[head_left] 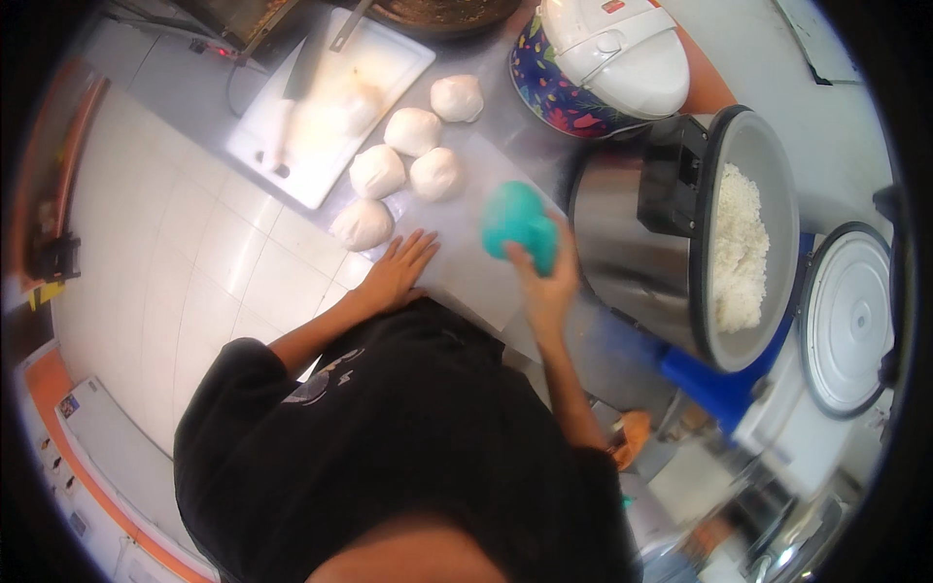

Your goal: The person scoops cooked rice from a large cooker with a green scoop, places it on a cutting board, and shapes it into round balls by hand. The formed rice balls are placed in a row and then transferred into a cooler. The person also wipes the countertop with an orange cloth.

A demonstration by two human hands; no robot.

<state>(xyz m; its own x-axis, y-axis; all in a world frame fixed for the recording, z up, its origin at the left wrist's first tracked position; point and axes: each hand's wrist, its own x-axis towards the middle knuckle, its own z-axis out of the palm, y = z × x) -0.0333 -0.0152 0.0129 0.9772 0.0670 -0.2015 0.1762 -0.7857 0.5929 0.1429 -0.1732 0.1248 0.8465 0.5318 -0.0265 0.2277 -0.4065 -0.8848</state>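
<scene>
My right hand point(546, 277) grips a teal rounded cup-like thing point(515, 216), blurred by motion, above the metal counter point(466, 243). Its exact kind is hard to make out. On the counter's near edge my left hand point(400, 270) lies flat, fingers spread, just beside the nearest of several round white wrapped bundles point(362, 225). What the bundles contain does not show. Right of my right hand, a large steel rice cooker point(622, 233) leans on its side toward the right, with white cooked rice point(741, 253) visible in its mouth.
A white cutting board point(384, 58) with a knife point(309, 63) on it lies at the far left of the counter. Behind stand a dark round pan point(437, 15) and a flower-patterned container with a white lid point(622, 44). A round metal lid point(850, 321) is at the right.
</scene>
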